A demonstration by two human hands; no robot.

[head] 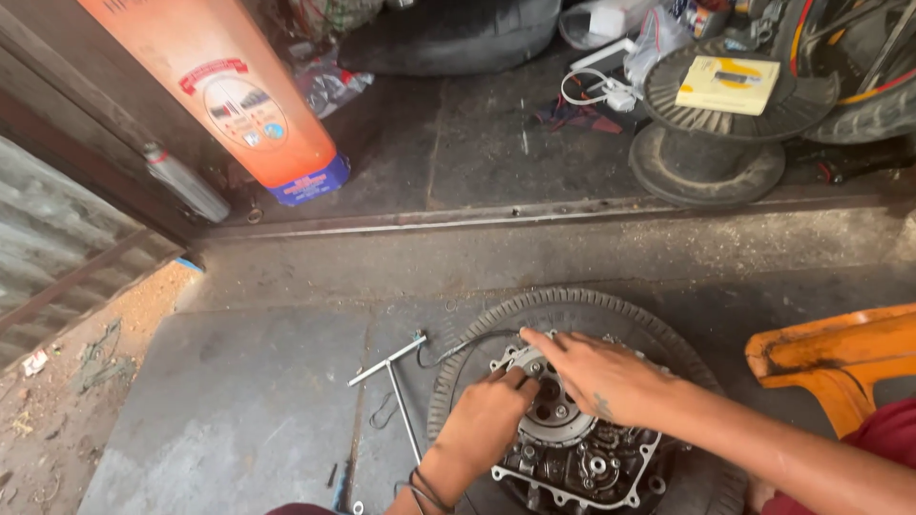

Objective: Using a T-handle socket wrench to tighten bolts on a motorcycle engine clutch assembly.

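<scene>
Your left hand [489,420] rests knuckles-up, fingers curled onto the round clutch assembly [551,405] of the engine case [582,467], which lies inside a tyre [572,310] on the floor. Your right hand [596,374] reaches across, fingers pressed together, flat on its rim. A T-handle wrench [391,367] lies just left.

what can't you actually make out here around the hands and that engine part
- Head view: the centre of the engine case is covered by the left hand and right hand.
- Whether the left fingers grip anything: hidden, curled downward.
- Bottom edge cuts off the case's lower side and the tyre beneath it.
- Small bolts and parts inside the case: too small to identify.
- The T-handle wrench: its tip is too thin to make out.
</scene>
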